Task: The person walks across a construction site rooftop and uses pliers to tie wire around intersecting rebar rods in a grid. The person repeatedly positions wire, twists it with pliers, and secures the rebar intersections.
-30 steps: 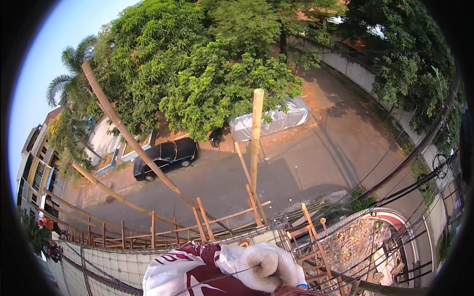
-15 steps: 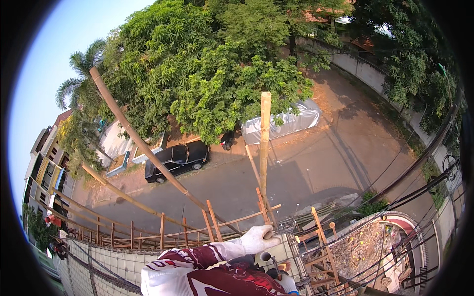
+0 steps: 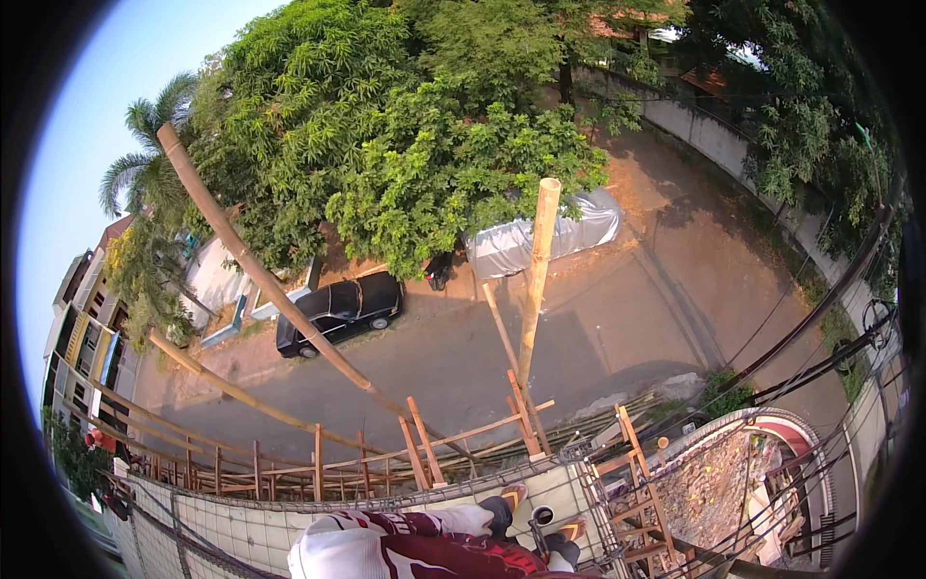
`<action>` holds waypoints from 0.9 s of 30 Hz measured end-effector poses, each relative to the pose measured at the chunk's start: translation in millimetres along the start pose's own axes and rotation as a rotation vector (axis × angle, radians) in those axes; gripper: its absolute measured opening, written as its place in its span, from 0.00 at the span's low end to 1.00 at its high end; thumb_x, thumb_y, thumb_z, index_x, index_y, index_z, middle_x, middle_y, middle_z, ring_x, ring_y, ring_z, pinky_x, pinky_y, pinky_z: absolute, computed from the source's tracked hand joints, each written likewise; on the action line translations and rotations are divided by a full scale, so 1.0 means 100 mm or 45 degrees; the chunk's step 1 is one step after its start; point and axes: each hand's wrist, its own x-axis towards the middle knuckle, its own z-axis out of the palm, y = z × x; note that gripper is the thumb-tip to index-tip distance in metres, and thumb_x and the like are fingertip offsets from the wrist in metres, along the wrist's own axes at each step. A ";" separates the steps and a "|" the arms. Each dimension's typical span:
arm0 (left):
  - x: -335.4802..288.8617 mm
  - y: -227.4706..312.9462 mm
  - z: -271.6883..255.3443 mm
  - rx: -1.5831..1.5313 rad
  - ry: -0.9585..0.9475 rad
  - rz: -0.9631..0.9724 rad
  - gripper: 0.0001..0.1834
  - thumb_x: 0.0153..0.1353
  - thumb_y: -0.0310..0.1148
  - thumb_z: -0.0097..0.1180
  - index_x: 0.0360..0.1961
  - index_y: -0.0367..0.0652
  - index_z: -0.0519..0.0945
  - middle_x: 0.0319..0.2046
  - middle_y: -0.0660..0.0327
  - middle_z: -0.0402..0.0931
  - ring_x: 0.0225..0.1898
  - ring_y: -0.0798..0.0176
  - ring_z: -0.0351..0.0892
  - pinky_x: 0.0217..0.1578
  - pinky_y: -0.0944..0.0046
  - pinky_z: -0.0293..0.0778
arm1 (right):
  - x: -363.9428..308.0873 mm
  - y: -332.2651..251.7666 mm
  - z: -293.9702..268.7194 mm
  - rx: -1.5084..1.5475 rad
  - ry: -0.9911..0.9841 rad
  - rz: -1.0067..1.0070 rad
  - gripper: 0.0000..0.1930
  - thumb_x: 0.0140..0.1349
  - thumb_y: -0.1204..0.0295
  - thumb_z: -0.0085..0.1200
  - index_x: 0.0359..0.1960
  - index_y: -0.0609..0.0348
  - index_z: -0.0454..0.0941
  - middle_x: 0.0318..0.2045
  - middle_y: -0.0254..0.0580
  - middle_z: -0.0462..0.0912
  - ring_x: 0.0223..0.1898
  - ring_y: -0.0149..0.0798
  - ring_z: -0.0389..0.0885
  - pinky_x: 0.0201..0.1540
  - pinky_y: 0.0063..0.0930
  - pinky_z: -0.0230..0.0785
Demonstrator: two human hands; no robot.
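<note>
My left hand [image 3: 470,520], in a white glove, is low in the view beside my dark trouser leg. Its fingers cannot be made out. At the bottom edge, my right hand [image 3: 558,562], also in a white glove, is closed on a tool with a round end [image 3: 543,515] and a thin dark shaft; its exact kind is unclear. Maroon and white sleeves [image 3: 424,550] cover both arms. My feet in sandals [image 3: 576,528] stand on pale panels [image 3: 555,490] under a wire grid. Just beyond rises an upright bamboo pole [image 3: 538,280].
A long slanting pole [image 3: 260,265] and a row of wooden stakes [image 3: 318,463] line the edge. Far below lie a road [image 3: 463,357], a black car [image 3: 342,311] and a covered vehicle [image 3: 569,236]. A wooden ladder-like frame [image 3: 637,473] and cables [image 3: 820,381] are on the right.
My left hand has drawn back from near the pole's base toward my body. The round-ended tool has shifted slightly right. The view has moved a little, uncovering my feet.
</note>
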 end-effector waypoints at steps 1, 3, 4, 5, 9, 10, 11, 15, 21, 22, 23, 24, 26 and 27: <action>0.00 -0.04 -0.03 -0.018 0.004 0.003 0.23 0.66 0.54 0.57 0.38 0.41 0.79 0.34 0.45 0.82 0.40 0.37 0.83 0.42 0.42 0.76 | -0.14 -0.08 -0.04 0.587 -0.060 0.396 0.22 0.57 0.49 0.60 0.33 0.58 0.83 0.31 0.58 0.87 0.39 0.61 0.88 0.46 0.47 0.78; -0.01 -0.11 -0.08 0.001 -0.063 -0.009 0.24 0.69 0.55 0.54 0.39 0.41 0.78 0.34 0.43 0.82 0.40 0.36 0.82 0.42 0.41 0.75 | -0.68 0.21 -0.33 -0.099 -0.277 -0.370 0.22 0.57 0.55 0.63 0.43 0.61 0.79 0.39 0.62 0.86 0.46 0.63 0.85 0.51 0.48 0.77; 0.00 -0.14 -0.10 0.067 -0.055 -0.022 0.26 0.70 0.56 0.53 0.39 0.40 0.78 0.36 0.42 0.82 0.42 0.35 0.82 0.42 0.41 0.76 | -0.79 0.13 -0.39 -0.037 -0.275 -0.348 0.22 0.59 0.55 0.62 0.44 0.61 0.79 0.39 0.62 0.86 0.46 0.63 0.85 0.50 0.49 0.77; 0.04 -0.18 -0.11 0.005 -0.057 -0.083 0.27 0.70 0.57 0.53 0.39 0.39 0.79 0.37 0.41 0.83 0.42 0.35 0.82 0.43 0.41 0.76 | -0.87 0.06 -0.42 0.010 -0.241 -0.328 0.21 0.61 0.55 0.60 0.44 0.60 0.79 0.40 0.62 0.86 0.46 0.64 0.85 0.50 0.51 0.76; 0.22 -0.39 -0.08 -0.059 -0.288 -0.256 0.24 0.65 0.50 0.63 0.37 0.35 0.82 0.33 0.48 0.84 0.37 0.48 0.85 0.40 0.51 0.78 | -1.05 -0.05 -0.38 0.165 -0.173 -0.105 0.25 0.64 0.52 0.60 0.48 0.64 0.77 0.42 0.65 0.85 0.49 0.66 0.83 0.53 0.53 0.75; 0.19 -0.44 -0.07 -0.112 -0.406 -0.286 0.23 0.65 0.49 0.63 0.37 0.34 0.82 0.32 0.50 0.84 0.35 0.54 0.84 0.38 0.54 0.78 | -1.11 -0.05 -0.34 0.143 -0.146 -0.043 0.25 0.64 0.52 0.59 0.47 0.64 0.77 0.42 0.66 0.85 0.50 0.66 0.83 0.53 0.53 0.75; 0.21 -0.49 -0.09 -0.171 -0.535 -0.349 0.23 0.66 0.48 0.63 0.37 0.34 0.82 0.30 0.53 0.84 0.33 0.60 0.83 0.37 0.57 0.77 | -1.17 -0.03 -0.32 0.190 -0.171 0.022 0.24 0.64 0.52 0.58 0.44 0.64 0.77 0.41 0.66 0.85 0.49 0.66 0.83 0.52 0.53 0.75; 0.05 -0.52 -0.20 -0.320 -0.693 -0.385 0.21 0.67 0.46 0.63 0.36 0.33 0.81 0.28 0.59 0.81 0.32 0.67 0.76 0.35 0.61 0.74 | -1.48 0.08 -0.28 0.404 -0.214 0.096 0.22 0.64 0.52 0.59 0.38 0.64 0.76 0.37 0.66 0.84 0.46 0.66 0.83 0.49 0.52 0.73; 0.00 -0.40 -0.27 -0.331 -0.704 -0.469 0.20 0.66 0.44 0.63 0.31 0.35 0.79 0.25 0.63 0.76 0.29 0.70 0.72 0.32 0.63 0.71 | -1.69 0.17 -0.18 0.510 -0.339 0.117 0.20 0.64 0.55 0.60 0.37 0.64 0.76 0.32 0.65 0.83 0.43 0.66 0.83 0.46 0.52 0.74; 0.01 -0.41 -0.26 -0.286 -0.717 -0.485 0.21 0.64 0.45 0.64 0.31 0.34 0.80 0.25 0.62 0.77 0.29 0.69 0.72 0.32 0.62 0.72 | -1.67 0.20 -0.16 0.567 -0.381 0.063 0.20 0.64 0.55 0.60 0.36 0.64 0.76 0.32 0.64 0.83 0.43 0.66 0.83 0.46 0.51 0.74; 0.04 -0.42 -0.24 -0.308 -0.694 -0.478 0.22 0.63 0.46 0.65 0.31 0.33 0.80 0.25 0.60 0.78 0.28 0.67 0.73 0.31 0.61 0.72 | -1.62 0.25 -0.14 0.581 -0.419 0.074 0.20 0.64 0.56 0.60 0.36 0.64 0.76 0.31 0.63 0.83 0.42 0.65 0.83 0.46 0.51 0.74; 0.08 -0.45 -0.22 -0.162 -0.682 -0.453 0.23 0.61 0.48 0.66 0.29 0.34 0.79 0.23 0.60 0.77 0.28 0.66 0.73 0.31 0.60 0.72 | -1.55 0.30 -0.12 0.667 -0.420 0.054 0.19 0.64 0.56 0.60 0.37 0.64 0.76 0.32 0.63 0.83 0.42 0.65 0.84 0.46 0.50 0.74; 0.20 -0.50 -0.18 -0.131 -0.673 -0.503 0.23 0.60 0.48 0.67 0.28 0.35 0.78 0.22 0.60 0.76 0.27 0.67 0.73 0.30 0.61 0.72 | -1.34 0.43 -0.04 0.776 -0.443 0.084 0.18 0.64 0.57 0.60 0.37 0.63 0.76 0.33 0.62 0.83 0.42 0.64 0.84 0.46 0.48 0.75; 0.31 -0.52 -0.14 -0.108 -0.691 -0.582 0.24 0.60 0.49 0.67 0.27 0.36 0.78 0.21 0.59 0.75 0.27 0.67 0.73 0.30 0.61 0.72 | -1.15 0.50 0.01 0.856 -0.296 0.103 0.18 0.64 0.58 0.61 0.38 0.63 0.76 0.33 0.61 0.83 0.42 0.63 0.84 0.46 0.47 0.75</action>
